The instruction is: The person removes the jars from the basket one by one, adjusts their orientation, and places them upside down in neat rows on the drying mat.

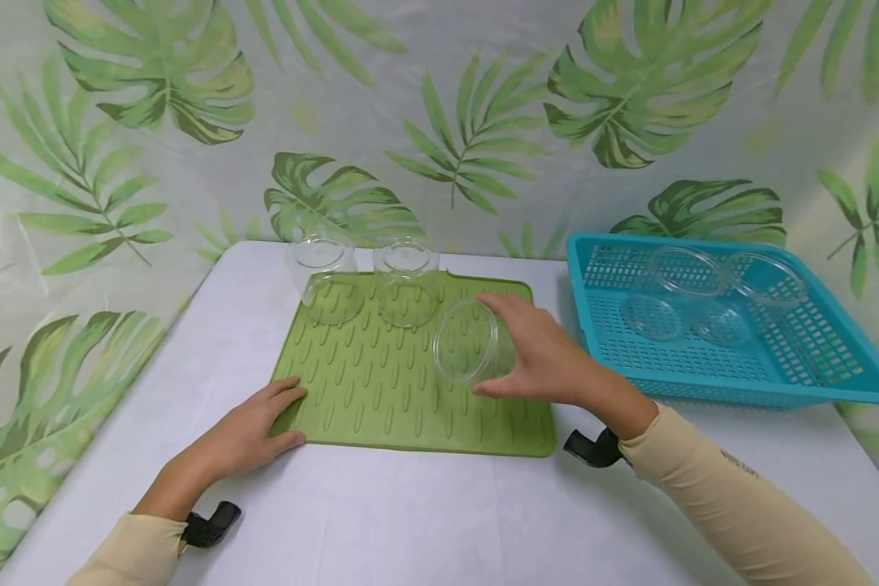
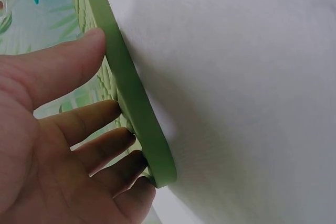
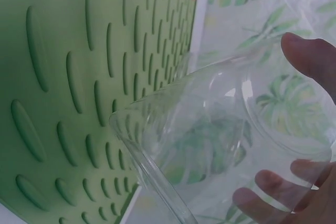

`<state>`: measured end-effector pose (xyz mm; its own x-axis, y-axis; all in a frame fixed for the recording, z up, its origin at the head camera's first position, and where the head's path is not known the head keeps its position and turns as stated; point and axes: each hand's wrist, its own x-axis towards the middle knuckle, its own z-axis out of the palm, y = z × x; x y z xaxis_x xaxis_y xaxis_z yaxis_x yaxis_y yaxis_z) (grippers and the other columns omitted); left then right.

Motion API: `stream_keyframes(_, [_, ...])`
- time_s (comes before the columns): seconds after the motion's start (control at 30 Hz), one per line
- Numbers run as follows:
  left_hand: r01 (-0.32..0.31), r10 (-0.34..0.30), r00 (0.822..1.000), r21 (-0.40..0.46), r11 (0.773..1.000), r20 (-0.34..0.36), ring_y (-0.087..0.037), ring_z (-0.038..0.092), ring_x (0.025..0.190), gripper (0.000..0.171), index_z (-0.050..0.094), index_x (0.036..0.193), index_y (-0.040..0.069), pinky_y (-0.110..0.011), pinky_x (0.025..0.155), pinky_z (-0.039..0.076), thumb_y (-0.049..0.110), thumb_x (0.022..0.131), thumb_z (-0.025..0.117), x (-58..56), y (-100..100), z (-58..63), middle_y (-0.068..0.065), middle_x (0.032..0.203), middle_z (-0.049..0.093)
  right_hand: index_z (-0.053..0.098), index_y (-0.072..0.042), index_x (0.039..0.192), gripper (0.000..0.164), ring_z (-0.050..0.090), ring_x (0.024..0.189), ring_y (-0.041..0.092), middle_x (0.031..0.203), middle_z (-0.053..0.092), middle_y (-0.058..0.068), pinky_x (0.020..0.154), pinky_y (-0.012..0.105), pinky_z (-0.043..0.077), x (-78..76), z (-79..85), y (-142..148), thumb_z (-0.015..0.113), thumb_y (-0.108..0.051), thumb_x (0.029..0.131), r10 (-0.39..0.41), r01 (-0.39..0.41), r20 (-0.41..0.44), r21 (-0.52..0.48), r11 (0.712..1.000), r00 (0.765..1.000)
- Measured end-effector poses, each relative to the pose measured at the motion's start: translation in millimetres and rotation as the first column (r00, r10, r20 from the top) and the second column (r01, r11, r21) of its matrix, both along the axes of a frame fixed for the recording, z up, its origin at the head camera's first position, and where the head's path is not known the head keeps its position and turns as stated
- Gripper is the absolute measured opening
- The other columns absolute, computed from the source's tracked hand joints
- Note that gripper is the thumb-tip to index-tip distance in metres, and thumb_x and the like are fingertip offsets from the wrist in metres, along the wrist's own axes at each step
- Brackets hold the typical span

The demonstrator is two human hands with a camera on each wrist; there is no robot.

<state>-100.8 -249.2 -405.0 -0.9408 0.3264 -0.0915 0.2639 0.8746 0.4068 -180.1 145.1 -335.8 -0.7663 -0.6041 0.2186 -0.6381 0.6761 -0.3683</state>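
My right hand (image 1: 535,354) grips a clear cup (image 1: 467,342) by one end, thumb on one side and fingers on the other. The cup is tipped over on its side above the right part of a green ridged mat (image 1: 381,407). In the right wrist view the far round edge of the cup (image 3: 157,182) faces the mat (image 3: 68,77). My left hand (image 1: 245,427) rests at the mat's front left corner, with thumb and fingertips touching its edge (image 2: 134,93). Two more clear cups, a left one (image 1: 333,297) and a right one (image 1: 408,297), stand side by side along the mat's back edge.
A turquoise perforated basket (image 1: 747,382) sits right of the mat, holding two clear cups, one (image 1: 655,313) beside another (image 1: 721,321). A white cloth (image 1: 410,513) covers the table. Behind hangs a leaf-patterned curtain (image 1: 483,106).
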Motion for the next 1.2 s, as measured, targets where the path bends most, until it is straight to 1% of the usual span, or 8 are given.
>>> stream_keyframes(0.2, [-0.002, 0.002, 0.999, -0.007, 1.000, -0.046, -0.050, 0.042, 0.137, 0.059, 0.050, 0.140, -0.005, -0.063, 0.108, 0.041, 0.020, 0.090, 0.071, -0.1, 2.6, 5.7, -0.028, 0.149, 0.043, 0.031, -0.011, 0.154, 0.112, 0.045, 0.139, 0.033, 0.153, 0.044, 0.011, 0.105, 0.065, 0.042, -0.6, 0.1, -1.0, 0.089, -0.050, 0.066, 0.000, 0.001, -0.040, 0.014, 1.000, 0.999])
stream_keyframes(0.37, [0.043, -0.036, 0.985, 0.036, 0.998, -0.168, -0.046, 0.050, 0.132, 0.051, 0.055, 0.136, -0.003, -0.061, 0.107, 0.043, 0.016, 0.091, 0.069, 0.3, 13.9, 27.5, -0.025, 0.143, 0.052, 0.030, -0.009, 0.154, 0.113, 0.041, 0.142, 0.033, 0.154, 0.043, 0.012, 0.107, 0.065, 0.040, 0.3, 0.2, -0.8, 0.088, -0.051, 0.067, -0.019, 0.020, -0.046, 0.035, 0.999, 0.999])
stream_keyframes(0.5, [0.089, -0.048, 0.959, 0.136, 0.987, -0.278, -0.040, 0.055, 0.130, 0.045, 0.058, 0.134, 0.002, -0.058, 0.105, 0.047, 0.013, 0.092, 0.069, -4.4, 32.0, 52.8, -0.019, 0.138, 0.060, 0.033, -0.008, 0.153, 0.111, 0.042, 0.141, 0.033, 0.152, 0.045, 0.012, 0.106, 0.066, 0.040, 0.4, 1.2, 0.3, 0.088, -0.053, 0.066, -0.016, 0.019, -0.085, 0.037, 0.999, 0.996])
stream_keyframes(0.67, [0.190, -0.073, 0.912, 0.258, 0.947, -0.403, -0.033, 0.056, 0.130, 0.046, 0.060, 0.134, 0.006, -0.053, 0.106, 0.048, 0.011, 0.090, 0.072, -15.0, 61.4, 76.0, -0.013, 0.136, 0.063, 0.034, -0.008, 0.153, 0.113, 0.044, 0.139, 0.034, 0.151, 0.047, 0.013, 0.106, 0.066, 0.041, 0.9, 2.1, 2.3, 0.088, -0.054, 0.065, -0.023, 0.028, -0.144, 0.029, 0.999, 0.989])
stream_keyframes(0.73, [0.232, -0.093, 0.900, 0.287, 0.930, -0.426, -0.032, 0.056, 0.132, 0.047, 0.059, 0.135, 0.006, -0.052, 0.108, 0.047, 0.012, 0.090, 0.072, -19.8, 73.2, 82.2, -0.012, 0.137, 0.062, 0.032, -0.009, 0.154, 0.114, 0.044, 0.139, 0.034, 0.151, 0.046, 0.013, 0.106, 0.066, 0.040, 2.2, 3.0, 2.5, 0.088, -0.054, 0.065, -0.039, 0.043, -0.146, 0.023, 0.999, 0.988])
stream_keyframes(0.83, [0.267, -0.120, 0.891, 0.292, 0.918, -0.438, -0.032, 0.054, 0.134, 0.049, 0.058, 0.136, 0.005, -0.052, 0.110, 0.046, 0.014, 0.090, 0.072, -26.1, 88.5, 87.8, -0.013, 0.140, 0.060, 0.031, -0.009, 0.155, 0.116, 0.043, 0.139, 0.035, 0.152, 0.045, 0.013, 0.108, 0.066, 0.039, 4.5, 4.5, 2.1, 0.089, -0.053, 0.065, -0.069, 0.071, -0.130, 0.011, 0.997, 0.989])
stream_keyframes(1.0, [0.293, -0.141, 0.887, 0.301, 0.907, -0.439, -0.030, 0.051, 0.137, 0.052, 0.055, 0.139, 0.005, -0.050, 0.112, 0.044, 0.018, 0.091, 0.071, -34.5, 107.3, 89.3, -0.013, 0.143, 0.056, 0.036, -0.006, 0.151, 0.114, 0.044, 0.137, 0.035, 0.150, 0.047, 0.013, 0.109, 0.063, 0.039, 7.7, 6.5, 1.2, 0.091, -0.052, 0.062, -0.109, 0.108, -0.140, -0.009, 0.994, 0.984])
stream_keyframes(1.2, [0.321, -0.165, 0.892, 0.334, 0.886, -0.421, -0.028, 0.046, 0.141, 0.057, 0.050, 0.143, 0.005, -0.049, 0.116, 0.040, 0.024, 0.093, 0.068, -42.2, 133.0, 87.9, -0.012, 0.149, 0.050, 0.040, -0.007, 0.149, 0.112, 0.046, 0.136, 0.036, 0.148, 0.050, 0.013, 0.109, 0.062, 0.038, 11.8, 6.1, 2.1, 0.092, -0.051, 0.061, -0.101, 0.099, -0.243, -0.019, 0.995, 0.965])
